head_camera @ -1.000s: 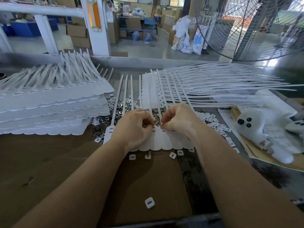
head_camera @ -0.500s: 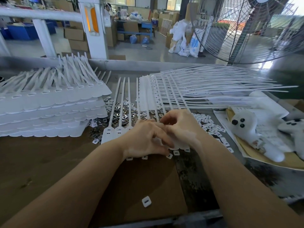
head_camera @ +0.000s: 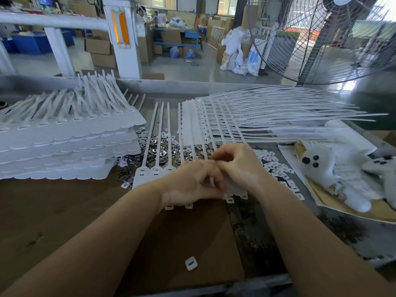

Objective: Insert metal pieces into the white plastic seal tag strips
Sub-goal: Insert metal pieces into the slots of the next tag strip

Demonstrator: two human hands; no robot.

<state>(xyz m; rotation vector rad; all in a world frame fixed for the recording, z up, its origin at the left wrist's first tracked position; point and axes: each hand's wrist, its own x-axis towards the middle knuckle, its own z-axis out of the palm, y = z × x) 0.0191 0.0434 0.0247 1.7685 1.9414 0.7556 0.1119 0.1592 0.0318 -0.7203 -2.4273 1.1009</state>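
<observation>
Left hand [head_camera: 190, 185] and right hand [head_camera: 237, 168] meeting over the seal tag strip [head_camera: 150, 174] at the table's [head_camera: 64, 211] middle, fingers curled, grip contents unclear, metal pieces [head_camera: 158, 146] lying scattered just behind toward the far edge.

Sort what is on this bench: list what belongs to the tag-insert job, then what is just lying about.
For the job:
- tag strip under both hands
- left hand and right hand, fingers meeting over it
- metal pieces heaped behind
- small white caps
- stacked strips
- fanned strips

Lying about:
- white plush toy
- big fan
- lone cap on cardboard
</observation>
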